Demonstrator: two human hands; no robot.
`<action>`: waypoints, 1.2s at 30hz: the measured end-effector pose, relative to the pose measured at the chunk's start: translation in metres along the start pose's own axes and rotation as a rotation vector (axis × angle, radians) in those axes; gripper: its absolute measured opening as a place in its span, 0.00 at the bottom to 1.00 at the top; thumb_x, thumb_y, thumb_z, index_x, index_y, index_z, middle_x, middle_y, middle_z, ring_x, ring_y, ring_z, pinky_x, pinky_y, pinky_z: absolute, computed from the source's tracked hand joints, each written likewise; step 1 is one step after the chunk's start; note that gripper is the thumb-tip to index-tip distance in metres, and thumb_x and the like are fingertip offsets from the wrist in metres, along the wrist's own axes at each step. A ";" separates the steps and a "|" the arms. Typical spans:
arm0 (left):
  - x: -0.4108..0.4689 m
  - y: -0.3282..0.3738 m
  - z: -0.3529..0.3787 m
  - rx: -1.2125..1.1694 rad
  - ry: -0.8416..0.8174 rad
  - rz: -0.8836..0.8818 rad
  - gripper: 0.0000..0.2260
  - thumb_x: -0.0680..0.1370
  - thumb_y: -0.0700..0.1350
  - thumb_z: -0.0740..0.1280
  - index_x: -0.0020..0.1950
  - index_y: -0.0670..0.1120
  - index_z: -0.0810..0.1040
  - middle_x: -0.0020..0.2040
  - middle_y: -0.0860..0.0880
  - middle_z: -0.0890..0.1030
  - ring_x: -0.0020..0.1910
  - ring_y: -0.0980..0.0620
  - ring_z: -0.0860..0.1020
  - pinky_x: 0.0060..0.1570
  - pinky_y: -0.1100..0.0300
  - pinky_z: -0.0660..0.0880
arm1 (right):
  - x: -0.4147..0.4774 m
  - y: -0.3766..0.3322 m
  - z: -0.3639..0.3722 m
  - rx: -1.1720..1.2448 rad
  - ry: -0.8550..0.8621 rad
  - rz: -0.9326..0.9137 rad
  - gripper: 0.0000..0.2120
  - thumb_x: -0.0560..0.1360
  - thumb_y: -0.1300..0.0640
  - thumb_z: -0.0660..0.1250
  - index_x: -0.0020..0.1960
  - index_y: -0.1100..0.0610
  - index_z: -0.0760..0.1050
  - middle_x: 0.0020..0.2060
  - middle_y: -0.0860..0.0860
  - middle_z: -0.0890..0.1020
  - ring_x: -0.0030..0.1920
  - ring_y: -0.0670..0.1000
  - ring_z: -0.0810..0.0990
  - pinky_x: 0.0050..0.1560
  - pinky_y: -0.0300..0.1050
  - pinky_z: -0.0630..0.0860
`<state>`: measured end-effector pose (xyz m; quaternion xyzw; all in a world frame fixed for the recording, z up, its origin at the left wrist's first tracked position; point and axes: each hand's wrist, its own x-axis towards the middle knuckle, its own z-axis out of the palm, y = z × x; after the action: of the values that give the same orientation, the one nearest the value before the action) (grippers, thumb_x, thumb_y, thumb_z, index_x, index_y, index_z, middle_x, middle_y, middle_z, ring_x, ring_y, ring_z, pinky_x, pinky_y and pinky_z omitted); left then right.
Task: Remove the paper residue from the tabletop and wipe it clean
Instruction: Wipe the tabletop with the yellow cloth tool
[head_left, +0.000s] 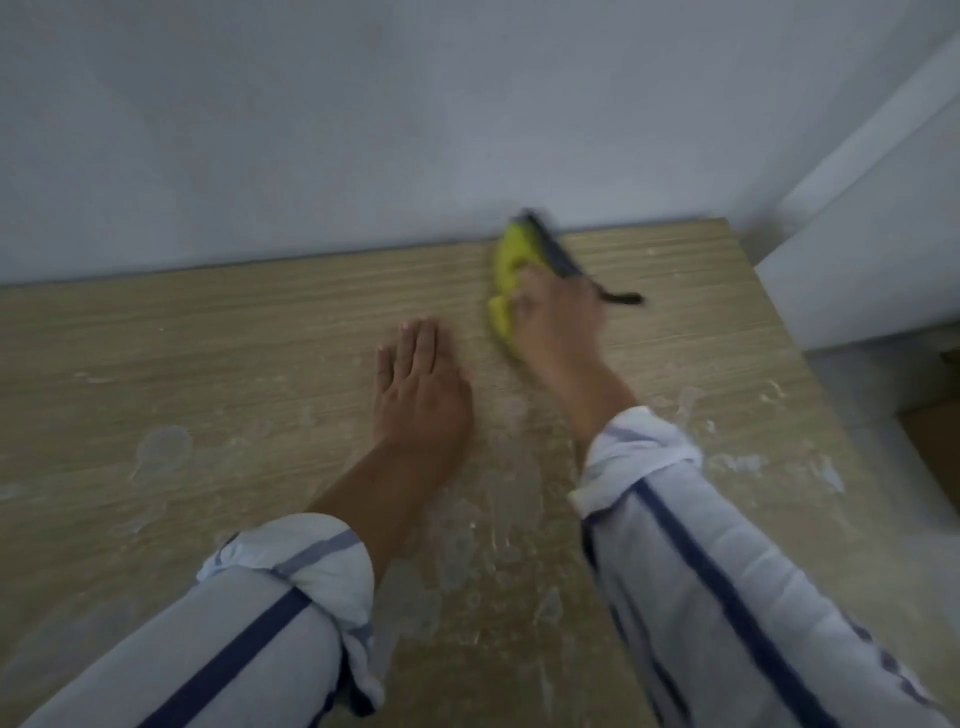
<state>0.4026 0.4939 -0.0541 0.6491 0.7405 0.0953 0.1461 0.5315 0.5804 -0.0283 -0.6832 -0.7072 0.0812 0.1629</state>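
Two hands on the desk (156, 332). Left hand (418, 392) lies flat, fingers straight, no grip on anything. Whitish paper bits (163, 449) stuck all over the near part of desk, esp btw the arms. Right hand (558, 317), blurry, has its grip on a yellow cloth (506, 270) w/ a dark scraper thing (563, 257), up near the wall (363, 114).

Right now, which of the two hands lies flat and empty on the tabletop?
The left hand: open, palm down on the tabletop, holding nothing. The right hand is closed on a yellow cloth with a dark tool.
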 end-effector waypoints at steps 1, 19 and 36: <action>0.002 0.007 0.003 -0.005 -0.003 0.004 0.25 0.81 0.48 0.49 0.77 0.45 0.48 0.78 0.49 0.48 0.77 0.51 0.43 0.72 0.52 0.37 | -0.010 -0.014 0.008 0.006 -0.065 -0.136 0.15 0.75 0.50 0.59 0.59 0.49 0.74 0.59 0.52 0.78 0.58 0.59 0.73 0.58 0.53 0.67; -0.001 0.009 -0.002 0.024 -0.004 0.080 0.24 0.80 0.45 0.54 0.75 0.41 0.56 0.77 0.45 0.56 0.76 0.46 0.51 0.73 0.50 0.47 | -0.104 0.055 -0.015 -0.059 -0.065 -0.054 0.18 0.77 0.48 0.54 0.64 0.51 0.71 0.67 0.50 0.72 0.57 0.61 0.71 0.54 0.56 0.68; -0.108 -0.035 -0.007 0.078 -0.093 0.229 0.30 0.76 0.53 0.43 0.76 0.43 0.56 0.77 0.45 0.56 0.76 0.46 0.51 0.73 0.52 0.45 | -0.236 0.056 -0.040 -0.106 0.021 0.300 0.14 0.72 0.56 0.62 0.57 0.50 0.74 0.49 0.58 0.79 0.46 0.62 0.76 0.46 0.53 0.74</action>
<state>0.3798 0.3820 -0.0494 0.7383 0.6570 0.0522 0.1431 0.6011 0.3450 -0.0380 -0.7895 -0.5989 0.0601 0.1203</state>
